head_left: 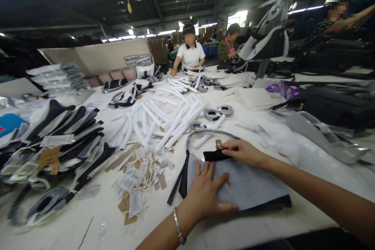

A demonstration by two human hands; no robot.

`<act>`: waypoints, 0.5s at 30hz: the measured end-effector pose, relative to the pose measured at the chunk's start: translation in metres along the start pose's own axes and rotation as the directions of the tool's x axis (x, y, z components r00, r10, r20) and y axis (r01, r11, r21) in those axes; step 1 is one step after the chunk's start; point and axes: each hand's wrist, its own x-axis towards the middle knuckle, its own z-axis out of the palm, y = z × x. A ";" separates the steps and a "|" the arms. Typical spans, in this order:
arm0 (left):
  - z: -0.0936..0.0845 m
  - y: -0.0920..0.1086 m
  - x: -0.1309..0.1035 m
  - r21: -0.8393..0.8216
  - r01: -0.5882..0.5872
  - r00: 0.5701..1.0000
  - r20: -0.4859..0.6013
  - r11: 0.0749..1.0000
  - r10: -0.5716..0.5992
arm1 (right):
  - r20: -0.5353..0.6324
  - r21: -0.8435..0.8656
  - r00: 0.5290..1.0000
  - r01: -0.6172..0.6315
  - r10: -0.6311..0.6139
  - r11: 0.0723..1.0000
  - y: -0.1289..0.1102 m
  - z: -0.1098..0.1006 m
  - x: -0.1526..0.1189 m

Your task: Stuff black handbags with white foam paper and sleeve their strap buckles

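A black handbag point(283, 202) lies flat in front of me, its upper side covered by a pale grey sheet point(252, 183). My left hand point(202, 187) rests on that sheet with the fingers spread. At the bag's top edge, my right hand point(244, 151) pinches a black flap point(213, 156) beside a gold-coloured clasp point(218, 144). A small gold-coloured metal piece point(227, 183) shows on the sheet near my left index finger. Behind the flap arches a handle point(213, 132) in clear wrapping.
White foam-like tubes point(172, 115) heap mid-table. Tags with strings point(139, 183) lie left of the bag. Stacked black-and-grey bags point(73, 136) fill the left side. Coiled straps point(225, 110) sit behind the bag. A co-worker point(190, 52) stands across the table; others are farther right.
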 end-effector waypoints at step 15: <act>0.003 0.006 -0.005 0.106 -0.049 0.994 -0.097 0.993 0.059 | 0.051 -0.530 0.899 0.393 -0.434 0.752 0.029 0.046 -0.081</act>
